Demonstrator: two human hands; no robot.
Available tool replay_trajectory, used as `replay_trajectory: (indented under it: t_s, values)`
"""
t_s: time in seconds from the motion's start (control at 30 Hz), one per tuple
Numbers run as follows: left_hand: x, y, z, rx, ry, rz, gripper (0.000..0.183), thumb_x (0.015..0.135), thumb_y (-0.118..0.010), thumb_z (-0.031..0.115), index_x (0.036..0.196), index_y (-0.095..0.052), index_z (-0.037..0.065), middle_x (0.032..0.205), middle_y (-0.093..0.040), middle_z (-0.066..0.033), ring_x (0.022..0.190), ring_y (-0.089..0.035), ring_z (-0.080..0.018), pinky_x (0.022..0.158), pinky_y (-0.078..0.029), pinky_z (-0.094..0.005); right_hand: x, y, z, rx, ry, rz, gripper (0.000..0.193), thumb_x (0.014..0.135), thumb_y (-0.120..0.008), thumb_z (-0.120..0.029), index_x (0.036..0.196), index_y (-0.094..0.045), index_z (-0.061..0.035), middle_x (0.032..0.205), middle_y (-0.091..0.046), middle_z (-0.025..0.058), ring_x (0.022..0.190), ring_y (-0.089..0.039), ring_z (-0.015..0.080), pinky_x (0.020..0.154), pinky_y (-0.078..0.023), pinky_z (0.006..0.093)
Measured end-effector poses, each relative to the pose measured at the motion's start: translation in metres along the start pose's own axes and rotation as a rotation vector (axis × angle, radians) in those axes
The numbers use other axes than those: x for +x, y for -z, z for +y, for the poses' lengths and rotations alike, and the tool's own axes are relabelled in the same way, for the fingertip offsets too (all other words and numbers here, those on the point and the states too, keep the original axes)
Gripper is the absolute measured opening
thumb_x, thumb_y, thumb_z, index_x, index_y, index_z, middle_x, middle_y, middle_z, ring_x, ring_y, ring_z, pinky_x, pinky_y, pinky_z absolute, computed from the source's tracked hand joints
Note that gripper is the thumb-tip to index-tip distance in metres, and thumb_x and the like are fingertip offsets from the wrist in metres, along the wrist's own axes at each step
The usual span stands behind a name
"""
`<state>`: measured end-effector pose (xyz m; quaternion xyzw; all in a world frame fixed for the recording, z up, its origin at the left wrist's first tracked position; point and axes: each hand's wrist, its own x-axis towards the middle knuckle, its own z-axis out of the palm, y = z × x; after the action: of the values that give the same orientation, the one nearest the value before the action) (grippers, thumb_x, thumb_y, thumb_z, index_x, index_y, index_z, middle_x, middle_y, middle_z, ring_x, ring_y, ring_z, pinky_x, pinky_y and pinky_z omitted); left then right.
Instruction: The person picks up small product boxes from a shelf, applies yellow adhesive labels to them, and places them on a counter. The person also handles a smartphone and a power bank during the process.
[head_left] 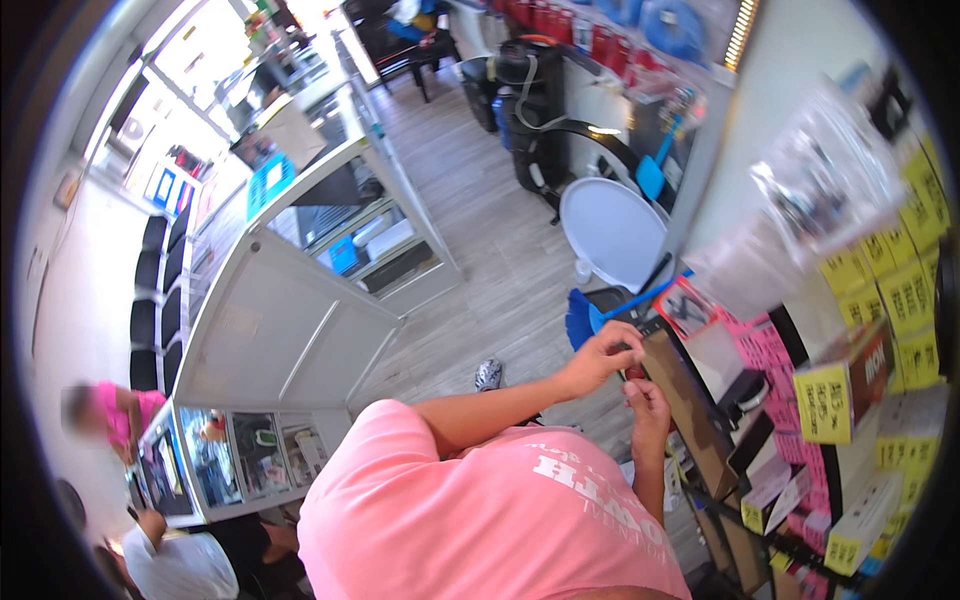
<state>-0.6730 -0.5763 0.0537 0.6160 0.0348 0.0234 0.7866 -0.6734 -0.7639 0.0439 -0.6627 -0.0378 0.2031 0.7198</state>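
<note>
My left hand (603, 358) reaches across from the left, its fingers curled into a pinch. Just below it and to the right, my right hand (648, 408) is also closed, thumb and fingers pressed together. A small dark item (633, 373) shows between the fingertips of both hands, too small and blurred to name. Both hands are close to the left edge of a display rack (690, 400) with brown panels.
Packages with yellow tags (905, 300) and pink tags (765, 350) line the right wall, beside clear plastic bags (820, 180). Ahead are a blue broom (583, 318) and a pale round tray (612, 230). White display counters (290, 320) stand left; two people are at lower left.
</note>
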Motion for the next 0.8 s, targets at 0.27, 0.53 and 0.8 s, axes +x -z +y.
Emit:
replay_trajectory:
  t_s: [0.27,0.53,0.8]
  values:
    - [-0.076,0.215,0.151,0.572,-0.413,0.371,0.013,0.091,-0.076,0.014,0.1,-0.067,0.011,0.13,-0.053,-0.0082,0.129,-0.05,-0.0243,0.113,-0.036,-0.0396,0.077,-0.225,-0.077,-0.111,0.004,-0.636,0.013,0.097,-0.074,-0.011,0.103,-0.072,0.0002,0.09,-0.068,0.0,0.082,-0.059,0.0056,0.075,-0.048,0.0226]
    - [-0.112,0.386,0.305,0.912,-0.513,0.627,0.014,0.089,-0.079,0.013,0.098,-0.069,0.009,0.126,-0.057,-0.0088,0.123,-0.053,-0.0242,0.11,-0.038,-0.037,0.138,-0.459,-0.151,0.025,0.226,-0.854,0.062,0.096,-0.074,-0.01,0.152,-0.048,-0.0029,0.085,-0.061,-0.0022,0.08,-0.055,0.0056,0.076,-0.045,0.0231]
    - [-0.079,0.544,0.411,0.901,-0.36,0.735,0.023,0.096,-0.076,0.028,0.103,-0.071,0.007,0.117,-0.064,-0.0039,0.112,-0.059,-0.0155,0.101,-0.043,-0.0309,0.22,-0.629,-0.206,0.038,0.529,-0.937,0.07,0.098,-0.07,-0.013,0.16,-0.037,-0.0055,0.084,-0.058,-0.0021,0.079,-0.052,0.0057,0.076,-0.043,0.0249]
